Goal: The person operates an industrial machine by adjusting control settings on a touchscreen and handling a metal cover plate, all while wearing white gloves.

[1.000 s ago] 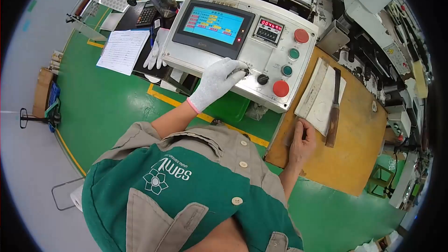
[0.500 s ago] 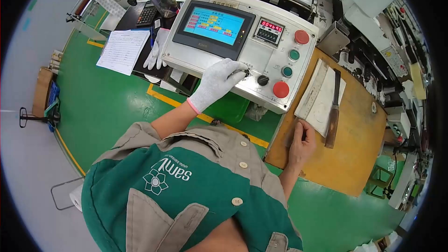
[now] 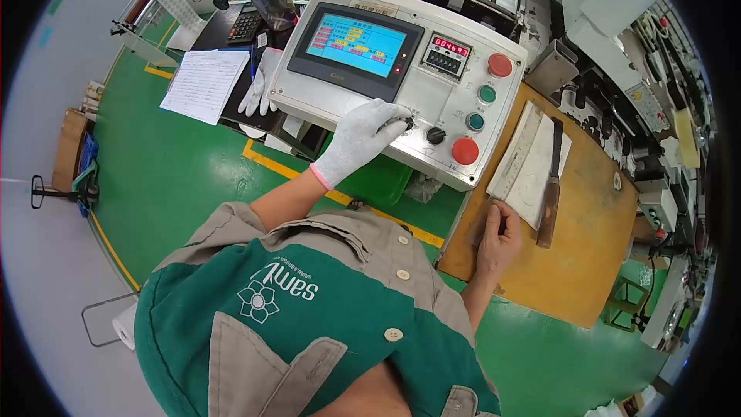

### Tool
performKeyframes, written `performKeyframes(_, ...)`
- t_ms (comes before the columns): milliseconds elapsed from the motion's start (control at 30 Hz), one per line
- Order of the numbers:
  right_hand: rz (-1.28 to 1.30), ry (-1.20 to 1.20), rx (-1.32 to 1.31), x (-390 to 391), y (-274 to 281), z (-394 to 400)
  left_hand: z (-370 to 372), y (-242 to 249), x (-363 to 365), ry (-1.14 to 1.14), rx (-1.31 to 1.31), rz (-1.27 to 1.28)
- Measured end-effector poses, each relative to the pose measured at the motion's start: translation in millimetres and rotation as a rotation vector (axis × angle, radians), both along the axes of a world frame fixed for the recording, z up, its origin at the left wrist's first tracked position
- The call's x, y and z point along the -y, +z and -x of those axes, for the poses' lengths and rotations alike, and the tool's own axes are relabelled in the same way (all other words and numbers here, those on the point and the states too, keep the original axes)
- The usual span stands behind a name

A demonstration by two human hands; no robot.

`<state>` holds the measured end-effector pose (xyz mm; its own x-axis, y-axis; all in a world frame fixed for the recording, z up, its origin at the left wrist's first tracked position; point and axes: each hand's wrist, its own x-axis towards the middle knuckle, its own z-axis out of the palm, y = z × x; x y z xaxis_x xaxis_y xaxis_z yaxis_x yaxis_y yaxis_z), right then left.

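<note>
My left hand (image 3: 360,139), in a white glove, pinches a small knob (image 3: 408,122) on the lower part of the white control panel (image 3: 340,112). A black rotary switch (image 3: 435,135) and a red button (image 3: 465,150) are to the right of it. Above is a lit blue touchscreen (image 3: 355,44), and beside it a counter with red digits (image 3: 450,46). My bare right hand (image 3: 498,241) rests on the tan board (image 3: 587,262) with curled fingers, near the lower end of a metal ruler (image 3: 515,156); whether it grips anything is hidden.
A wooden-handled knife (image 3: 549,212) lies over a white sheet (image 3: 536,185) on the board. Left of the panel are a written paper (image 3: 204,83), a spare white glove (image 3: 261,86) and a calculator (image 3: 245,27). Machinery (image 3: 617,120) stands along the right.
The counter's last digits have changed, and a red light now shows beside the touchscreen. Both hands have stayed in place.
</note>
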<state>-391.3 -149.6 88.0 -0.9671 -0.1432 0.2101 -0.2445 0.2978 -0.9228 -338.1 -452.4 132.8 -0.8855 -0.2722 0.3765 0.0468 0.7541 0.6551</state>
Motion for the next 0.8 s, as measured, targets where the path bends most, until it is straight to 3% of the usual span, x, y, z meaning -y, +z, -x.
performKeyframes(800,0.024,-0.01,0.038,1.4,2.1,-1.4,1.4,-3.0,-0.9,0.01,-0.091,-0.014)
